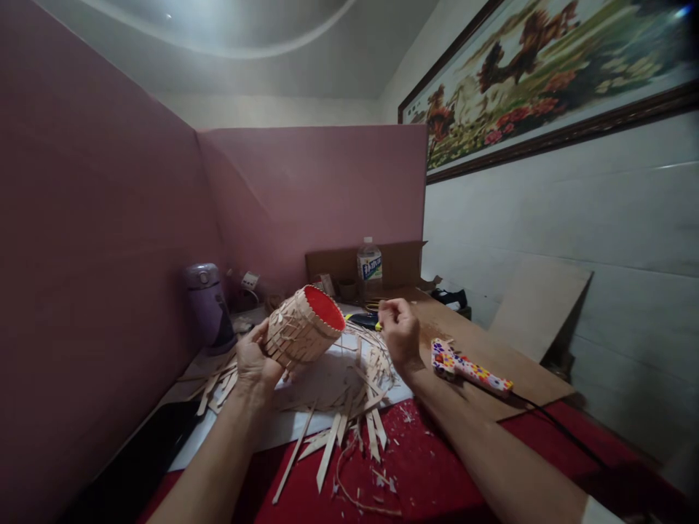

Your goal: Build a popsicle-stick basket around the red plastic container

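Observation:
My left hand [258, 358] grips a round container [300, 333] by its base end. Pale wooden pieces cover its outside, its inside is red, and a scalloped edge runs round the mouth. It is tilted, with the opening up and to the right. To the right of it my right hand [401, 333] is raised, fingers curled together in a pinch; whatever they hold, if anything, is too small to make out. Below both hands, flat wooden sticks [330, 451] and splinters lie scattered over white paper [262, 429] and a red cloth [431, 466].
A flower-patterned glue gun [470, 370] with a black cord lies on a brown board [507, 364] at right. Behind stand a plastic bottle [370, 269] and a purple flask [210, 309]. A black and yellow tool [365, 320] lies behind the hands. Pink panels enclose the left and back.

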A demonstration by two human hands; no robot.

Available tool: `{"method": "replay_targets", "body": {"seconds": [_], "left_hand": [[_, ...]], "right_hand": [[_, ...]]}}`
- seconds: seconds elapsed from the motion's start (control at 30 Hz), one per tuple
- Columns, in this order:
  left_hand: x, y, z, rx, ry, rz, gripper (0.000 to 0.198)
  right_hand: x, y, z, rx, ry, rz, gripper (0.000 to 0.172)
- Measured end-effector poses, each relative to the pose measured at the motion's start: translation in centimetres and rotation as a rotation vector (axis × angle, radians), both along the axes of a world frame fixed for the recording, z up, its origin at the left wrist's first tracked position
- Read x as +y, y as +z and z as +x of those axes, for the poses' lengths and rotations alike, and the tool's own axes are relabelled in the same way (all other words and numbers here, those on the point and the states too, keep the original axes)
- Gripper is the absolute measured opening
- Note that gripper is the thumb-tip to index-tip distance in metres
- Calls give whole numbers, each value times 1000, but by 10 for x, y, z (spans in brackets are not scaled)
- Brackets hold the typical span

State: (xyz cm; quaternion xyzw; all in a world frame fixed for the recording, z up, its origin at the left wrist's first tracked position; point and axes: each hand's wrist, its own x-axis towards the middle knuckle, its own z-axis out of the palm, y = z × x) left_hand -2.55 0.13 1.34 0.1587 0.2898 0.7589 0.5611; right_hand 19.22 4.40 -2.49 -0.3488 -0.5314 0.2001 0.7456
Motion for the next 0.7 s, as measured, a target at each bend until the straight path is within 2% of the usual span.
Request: {"method": "replay_targets", "body": {"seconds": [0.13,0.27,0.33,0.47,0.63,0.7], "left_hand": [[-1,0,4,1,-7,-13,28],[-2,-1,8,2,-33,-23,28],[-1,-2,9,1,-48,-25,28],[-1,-2,9,-1,-51,-22,32],[-2,0,9,12,-57,-11,33],[-2,0,10,23,-57,-14,32]], "right_hand": [[-20,-5,-14,-253,139,52,18],[-30,-7,-18,-499,88,178,15],[-30,-6,-19,-565,80,244,6],[-26,-4,-18,-422,126,234,15],[-18,1,-11,-144,-27,135,26],[-14,3,-7,-13,-34,92,31]]}}
